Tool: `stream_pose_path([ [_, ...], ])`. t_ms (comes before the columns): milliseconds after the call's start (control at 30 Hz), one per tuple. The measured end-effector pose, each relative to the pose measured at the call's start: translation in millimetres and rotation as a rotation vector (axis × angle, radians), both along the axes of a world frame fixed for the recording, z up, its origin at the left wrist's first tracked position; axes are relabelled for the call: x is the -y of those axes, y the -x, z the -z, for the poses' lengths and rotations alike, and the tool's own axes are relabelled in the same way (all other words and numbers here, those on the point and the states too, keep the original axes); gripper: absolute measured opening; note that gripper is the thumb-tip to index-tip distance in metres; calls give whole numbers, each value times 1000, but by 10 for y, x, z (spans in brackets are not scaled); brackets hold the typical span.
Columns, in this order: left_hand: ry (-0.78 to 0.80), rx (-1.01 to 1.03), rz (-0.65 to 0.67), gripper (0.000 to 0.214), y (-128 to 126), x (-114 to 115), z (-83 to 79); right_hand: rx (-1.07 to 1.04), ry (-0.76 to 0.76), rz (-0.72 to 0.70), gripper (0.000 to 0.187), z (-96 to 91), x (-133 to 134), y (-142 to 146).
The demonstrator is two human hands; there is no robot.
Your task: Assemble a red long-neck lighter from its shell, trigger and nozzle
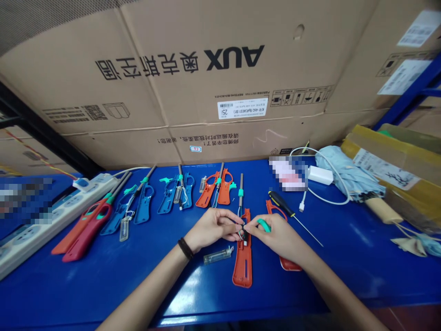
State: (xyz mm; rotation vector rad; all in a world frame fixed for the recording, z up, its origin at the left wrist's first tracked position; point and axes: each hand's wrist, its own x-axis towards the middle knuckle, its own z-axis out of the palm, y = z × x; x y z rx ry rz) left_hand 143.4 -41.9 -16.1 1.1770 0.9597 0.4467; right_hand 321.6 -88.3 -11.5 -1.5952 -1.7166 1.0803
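My left hand [215, 227], with a dark band on the wrist, is closed in a pinch at thin wires and a small black part [245, 236] above an orange lighter shell half [243, 262]. My right hand [279, 234] meets it there, its thumb and finger pinched at the same spot, with a green plastic lighter trigger [264, 225] curled in its fingers. The metal lighter tube [240, 188] with a green collar points away beyond my fingertips. A clear fuel tank [218, 255] lies below my left hand. Another orange shell half [275, 209] is partly hidden under my right hand.
Opened lighters, blue [144, 204] and orange [225, 186], lie in a row behind. Two whole red lighters [87, 230] rest by a white power strip [58, 216]. To the right are a screwdriver [282, 204], white charger [320, 175] and umbrella [347, 172]. A cardboard box [193, 101] stands behind.
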Motion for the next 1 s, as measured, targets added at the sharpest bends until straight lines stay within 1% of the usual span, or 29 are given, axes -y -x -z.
stream_pose_path([
  [267, -48, 9, 1, 28, 2, -7, 5, -21, 16, -24, 26, -1, -19, -17],
  [467, -51, 0, -26, 27, 3, -21, -8, -44, 4, -9, 30, 3, -5, -36],
  [600, -36, -7, -23, 27, -15, -12, 12, -46, -4, -7, 29, -2, -10, -5],
  [800, -11, -11, -7, 29, -19, 7, 13, -23, -47, -16, 25, 9, -23, 59],
  [1000, -53, -6, -15, 20, -1, 0, 1, 61, -81, -46, 22, -55, -100, 55],
])
